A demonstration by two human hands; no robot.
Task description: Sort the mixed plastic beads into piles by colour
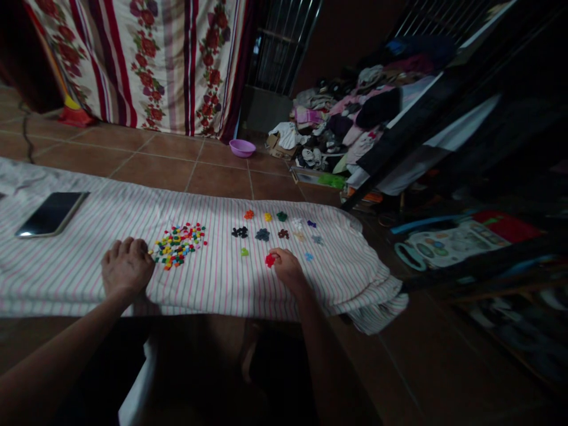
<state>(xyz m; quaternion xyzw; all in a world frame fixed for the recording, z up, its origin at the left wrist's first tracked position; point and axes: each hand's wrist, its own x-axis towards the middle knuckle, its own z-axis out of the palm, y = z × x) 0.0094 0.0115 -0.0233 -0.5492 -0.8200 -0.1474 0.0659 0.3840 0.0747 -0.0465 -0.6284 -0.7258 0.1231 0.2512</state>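
Observation:
My left hand (128, 265) rests palm down on the striped cloth, its fingers curled together and its underside hidden. It is at the left edge of a mixed heap of small coloured pieces (178, 244). My right hand (287, 267) has thumb and forefinger pinched at a small cluster of red pieces (270, 260); the fingertips partly cover what is between them. Around it lie small single-colour groups: black pieces (240, 232), grey pieces (262, 235), brown pieces (283, 234), lime green pieces (244, 252) and light blue pieces (309, 257).
Farther back are orange pieces (249, 215), yellow pieces (268, 217), dark green pieces (281, 216) and purple pieces (312, 223). A phone (52, 214) lies on the striped cloth (213, 290) at left. Beyond are a purple basin (242, 148) and heaped clothes (346, 118).

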